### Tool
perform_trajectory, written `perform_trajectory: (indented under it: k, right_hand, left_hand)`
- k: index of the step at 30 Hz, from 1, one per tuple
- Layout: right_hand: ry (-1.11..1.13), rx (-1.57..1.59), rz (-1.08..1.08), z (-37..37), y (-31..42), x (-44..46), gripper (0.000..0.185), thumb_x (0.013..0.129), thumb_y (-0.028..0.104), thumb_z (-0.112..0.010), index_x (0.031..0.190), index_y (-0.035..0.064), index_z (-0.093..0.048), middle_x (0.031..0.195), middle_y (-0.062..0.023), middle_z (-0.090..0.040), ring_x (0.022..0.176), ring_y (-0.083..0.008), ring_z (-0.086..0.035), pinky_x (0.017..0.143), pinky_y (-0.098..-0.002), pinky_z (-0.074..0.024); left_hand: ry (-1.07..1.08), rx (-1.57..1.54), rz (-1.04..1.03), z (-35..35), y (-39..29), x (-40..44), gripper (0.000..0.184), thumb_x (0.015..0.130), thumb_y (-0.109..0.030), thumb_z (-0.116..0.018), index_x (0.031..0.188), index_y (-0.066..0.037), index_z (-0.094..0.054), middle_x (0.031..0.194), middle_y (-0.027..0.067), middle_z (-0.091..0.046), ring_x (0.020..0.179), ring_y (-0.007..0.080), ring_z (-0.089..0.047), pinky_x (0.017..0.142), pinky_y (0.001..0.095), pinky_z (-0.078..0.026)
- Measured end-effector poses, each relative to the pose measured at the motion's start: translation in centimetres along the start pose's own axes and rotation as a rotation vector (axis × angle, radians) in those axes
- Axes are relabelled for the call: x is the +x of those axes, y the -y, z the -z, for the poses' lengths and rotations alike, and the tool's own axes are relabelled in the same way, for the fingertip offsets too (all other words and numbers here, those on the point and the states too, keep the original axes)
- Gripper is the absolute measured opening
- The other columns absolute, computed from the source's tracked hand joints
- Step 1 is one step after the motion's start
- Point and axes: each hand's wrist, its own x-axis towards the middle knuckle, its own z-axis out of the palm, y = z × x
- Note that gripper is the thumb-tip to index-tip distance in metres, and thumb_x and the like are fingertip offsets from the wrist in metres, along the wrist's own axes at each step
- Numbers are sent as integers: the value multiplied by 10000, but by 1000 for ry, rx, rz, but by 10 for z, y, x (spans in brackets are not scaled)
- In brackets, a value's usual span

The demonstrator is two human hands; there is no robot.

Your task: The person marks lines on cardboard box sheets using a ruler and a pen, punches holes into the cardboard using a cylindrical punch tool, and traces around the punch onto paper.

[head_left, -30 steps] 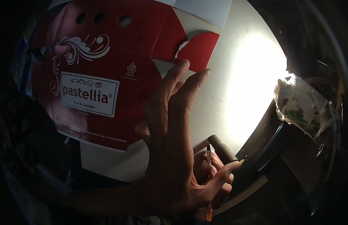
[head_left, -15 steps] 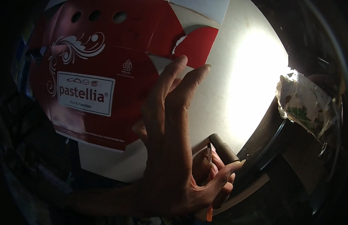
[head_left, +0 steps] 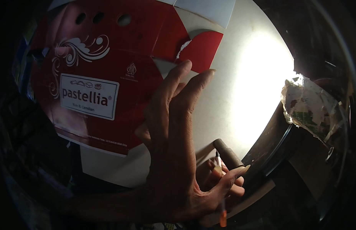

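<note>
My left hand [head_left: 178, 153] reaches in from the lower left, its fingers stretched upward and apart and its thumb out to the right. Its fingertips are by a red card flap [head_left: 205, 50] with a torn white edge. Partly hidden behind that thumb, my right hand [head_left: 235, 188] is closed around a slim brush [head_left: 218, 160] with a dark tip, a pale ferrule and an orange handle end. A grey-brown cylinder [head_left: 228, 154] slants beside the brush, its lower end at the left thumb tip; which hand supports it, if either, I cannot tell.
A flattened red "pastellia" box [head_left: 139, 92] covers the left of a pale, brightly lit surface [head_left: 220, 103]. Crumpled, torn paper [head_left: 310, 105] sits at the right, beside a dark curved edge.
The brush has shifted slightly right and down, and my right hand's fingers have moved with it. The box and my left hand have barely changed position.
</note>
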Motion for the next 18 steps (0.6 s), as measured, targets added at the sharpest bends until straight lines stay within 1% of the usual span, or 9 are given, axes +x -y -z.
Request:
perform_trajectory:
  k: [3, 4, 5, 6, 8, 12, 15, 16, 18]
  right_hand:
    - [-27, -10, 2, -7, 5, 10, 385, 961, 322, -625, 1041, -30, -492, 808, -134, -558, 791, -295, -649, 666, -367, -606]
    - [-60, -3, 0, -11, 8, 14, 390, 960, 326, -626, 1042, -30, -490, 805, -132, -557, 789, -294, -648, 664, -367, -605]
    - [-238, 16, -52, -17, 11, 17, 217, 979, 165, -506, 1050, -40, -516, 773, -50, -439, 726, -170, -504, 739, -297, -494]
    - [-290, -78, -50, -12, 9, 23, 234, 1015, 185, -504, 1072, -42, -514, 814, -58, -466, 753, -168, -494, 783, -288, -470]
    - [-272, -127, -245, -10, 20, 32, 343, 1029, 331, -529, 1066, -4, -464, 790, -93, -503, 758, -207, -527, 746, -307, -457]
    - [-95, -19, -170, -8, 15, 35, 261, 1052, 260, -499, 964, 14, -511, 811, -99, -522, 777, -210, -533, 766, -355, -478]
    - [-98, 195, -272, 2, 18, 36, 403, 1087, 280, -377, 843, 7, -546, 878, -166, -579, 853, -261, -578, 808, -398, -495]
    - [-97, 315, -381, 7, 20, 38, 454, 1096, 288, -335, 814, 6, -553, 905, -188, -598, 884, -280, -592, 821, -409, -498]
    - [-36, 346, -348, 26, 19, 43, 499, 1094, 309, -317, 833, -21, -585, 959, -212, -623, 890, -320, -611, 792, -407, -515]
  left_hand:
    - [-118, 97, -170, -5, 3, 3, 1121, 703, -322, -863, 1541, 13, -196, 1534, 333, -141, 1408, 477, -232, 1040, 620, -283]
    - [-98, 90, -134, -3, 2, 3, 1123, 702, -321, -862, 1541, 12, -194, 1533, 334, -141, 1411, 477, -230, 1044, 621, -281]
    - [-74, 81, -96, -4, 2, 1, 1125, 701, -320, -862, 1541, 12, -192, 1533, 335, -142, 1415, 476, -227, 1048, 621, -280]
    - [-49, 71, -61, -3, 0, 1, 1127, 699, -318, -861, 1541, 12, -189, 1532, 336, -142, 1418, 476, -225, 1051, 622, -278]
    - [-7, 50, -15, -2, -2, 2, 1130, 697, -316, -861, 1542, 11, -185, 1532, 337, -143, 1422, 476, -221, 1057, 623, -275]
    - [-26, -2, -30, -3, 2, 0, 1136, 696, -311, -859, 1545, -4, -169, 1540, 320, -143, 1430, 480, -220, 1078, 646, -259]
    - [-26, -22, -48, -2, 1, -4, 1140, 696, -308, -859, 1547, -14, -159, 1545, 309, -143, 1433, 483, -220, 1091, 660, -248]
    - [-45, 21, -32, -3, 0, -6, 1136, 691, -361, -879, 1524, 7, -201, 1515, 291, -236, 1418, 439, -285, 1122, 582, -283]
    - [-49, 56, -31, 1, -1, -6, 1138, 686, -414, -899, 1502, 29, -243, 1485, 273, -330, 1402, 395, -350, 1152, 504, -317]
